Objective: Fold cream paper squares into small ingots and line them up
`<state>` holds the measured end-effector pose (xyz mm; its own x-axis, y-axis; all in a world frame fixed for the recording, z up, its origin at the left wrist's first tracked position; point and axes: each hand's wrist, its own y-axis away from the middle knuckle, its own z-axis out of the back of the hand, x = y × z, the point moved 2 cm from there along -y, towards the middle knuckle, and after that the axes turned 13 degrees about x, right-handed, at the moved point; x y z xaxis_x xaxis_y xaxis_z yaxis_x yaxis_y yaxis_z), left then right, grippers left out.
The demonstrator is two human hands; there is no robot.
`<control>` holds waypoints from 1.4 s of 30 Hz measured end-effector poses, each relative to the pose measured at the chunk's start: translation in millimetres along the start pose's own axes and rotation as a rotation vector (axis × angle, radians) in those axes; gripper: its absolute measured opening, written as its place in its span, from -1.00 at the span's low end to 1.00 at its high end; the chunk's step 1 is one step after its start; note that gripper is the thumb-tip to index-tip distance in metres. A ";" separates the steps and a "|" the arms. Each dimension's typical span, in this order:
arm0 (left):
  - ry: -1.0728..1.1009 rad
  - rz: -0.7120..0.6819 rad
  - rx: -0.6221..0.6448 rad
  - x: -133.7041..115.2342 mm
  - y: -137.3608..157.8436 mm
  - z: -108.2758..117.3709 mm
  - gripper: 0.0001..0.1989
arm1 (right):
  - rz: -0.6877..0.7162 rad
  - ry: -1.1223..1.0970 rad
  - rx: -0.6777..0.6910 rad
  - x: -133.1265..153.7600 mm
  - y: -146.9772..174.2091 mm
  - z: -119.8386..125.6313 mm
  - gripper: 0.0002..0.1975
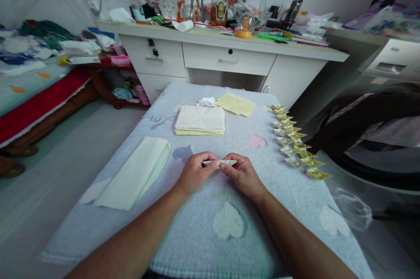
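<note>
Between my two hands is a small folded piece of white paper (232,162), pinched at both ends above the cloth-covered table (200,209). My left hand (197,171) is closed on its left side, thumb on the near face. On the other side my right hand (243,174) grips it the same way, and the thumbs almost meet. Beyond them lies a stack of white and yellow paper sheets (200,118). A creased yellow sheet (236,104) and a crumpled white paper (206,102) rest behind it. Folded paper boats (295,139), yellow and white, line the right edge.
A long folded pale sheet (134,174) lies to the left on the table. At the back stands a white desk (229,58) crowded with a jar (219,7) and other items. A clear plastic bag (352,209) hangs by the right edge, near a washing machine (387,68). A bed (42,95) is at left.
</note>
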<state>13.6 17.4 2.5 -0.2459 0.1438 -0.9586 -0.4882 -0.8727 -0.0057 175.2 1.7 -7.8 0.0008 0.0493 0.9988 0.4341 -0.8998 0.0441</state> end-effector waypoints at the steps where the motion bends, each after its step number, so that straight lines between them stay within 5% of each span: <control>1: -0.007 0.006 -0.004 0.3 -0.1 0.8 -0.74 | 0.007 -0.002 -0.004 -0.6 0.0 0.6 -0.69; 12: -0.040 0.013 -0.065 9.5 0.4 6.6 -0.71 | 0.037 0.016 -0.062 1.5 -1.0 5.1 -0.67; 25: 0.051 0.031 -0.041 5.6 0.1 1.9 -0.70 | 0.034 0.036 -0.079 1.2 -0.5 4.5 -0.68; 32: 0.077 -0.006 0.071 -0.1 -2.7 -2.3 -0.82 | 0.004 0.137 -0.046 -0.9 -0.2 3.4 -0.68; 42: 0.146 0.045 0.035 2.9 -4.3 1.5 -0.85 | 0.062 0.134 -0.153 1.9 -0.7 12.4 -0.67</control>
<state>13.7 22.3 0.2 -0.1448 0.0332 -0.9889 -0.5092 -0.8594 0.0457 186.1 7.8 -6.2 -0.1012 -0.0567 0.9933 0.2946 -0.9553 -0.0245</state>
